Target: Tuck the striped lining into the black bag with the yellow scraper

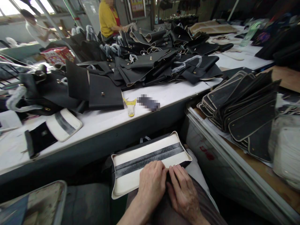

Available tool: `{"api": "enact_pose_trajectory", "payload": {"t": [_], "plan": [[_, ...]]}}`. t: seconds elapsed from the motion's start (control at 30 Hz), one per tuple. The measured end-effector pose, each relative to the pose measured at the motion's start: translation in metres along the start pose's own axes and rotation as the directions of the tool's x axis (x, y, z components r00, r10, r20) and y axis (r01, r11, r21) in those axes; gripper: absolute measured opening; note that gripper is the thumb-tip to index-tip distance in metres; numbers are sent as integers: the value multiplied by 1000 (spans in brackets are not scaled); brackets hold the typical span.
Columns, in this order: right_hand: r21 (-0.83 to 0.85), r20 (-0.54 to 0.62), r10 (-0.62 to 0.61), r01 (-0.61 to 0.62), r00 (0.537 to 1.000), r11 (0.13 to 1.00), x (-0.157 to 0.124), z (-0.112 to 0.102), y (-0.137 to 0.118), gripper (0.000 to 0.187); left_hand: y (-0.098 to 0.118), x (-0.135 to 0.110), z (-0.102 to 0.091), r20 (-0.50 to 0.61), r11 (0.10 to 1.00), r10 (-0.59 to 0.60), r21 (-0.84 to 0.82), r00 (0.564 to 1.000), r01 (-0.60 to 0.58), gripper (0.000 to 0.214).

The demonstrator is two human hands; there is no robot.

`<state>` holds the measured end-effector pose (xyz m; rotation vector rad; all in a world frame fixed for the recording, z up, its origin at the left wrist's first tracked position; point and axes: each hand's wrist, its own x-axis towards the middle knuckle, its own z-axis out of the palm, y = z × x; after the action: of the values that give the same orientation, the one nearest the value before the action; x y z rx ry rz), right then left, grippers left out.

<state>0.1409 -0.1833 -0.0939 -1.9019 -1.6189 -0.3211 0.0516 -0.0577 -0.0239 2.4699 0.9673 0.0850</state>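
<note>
A cream panel with a dark stripe down its middle (pixel 140 153) lies across my lap, its edges curled up. My left hand (pixel 151 184) rests flat on the panel's near edge, fingers pressed onto it. My right hand (pixel 184 192) lies beside it, fingertips touching the same edge and the black material underneath. Both hands sit side by side, thumbs nearly meeting.
A white table (pixel 98 125) ahead carries a big heap of black bag pieces (pixel 150 59), a second striped cream panel (pixel 63 125) and a yellow-capped tool (pixel 130 107). Stacked black panels (pixel 243 106) sit on a wooden bench at right. A person in yellow (pixel 107 18) works at the far end.
</note>
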Motion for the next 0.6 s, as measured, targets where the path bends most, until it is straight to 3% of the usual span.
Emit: {"api": "enact_pose_trajectory", "payload": {"t": [0.13, 0.4, 0.6], "plan": [[-5, 6, -22, 22, 1000, 1000, 0, 2, -5, 58, -11, -12, -2, -78, 997, 48, -59, 996, -53, 2], [-11, 17, -56, 57, 998, 998, 3, 4, -16, 60, -49, -61, -23, -184, 993, 115, 55, 976, -106, 8], [31, -7, -125, 125, 992, 992, 4, 11, -24, 59, -51, -56, -18, -170, 1000, -10, -5, 985, 9, 13]]}}
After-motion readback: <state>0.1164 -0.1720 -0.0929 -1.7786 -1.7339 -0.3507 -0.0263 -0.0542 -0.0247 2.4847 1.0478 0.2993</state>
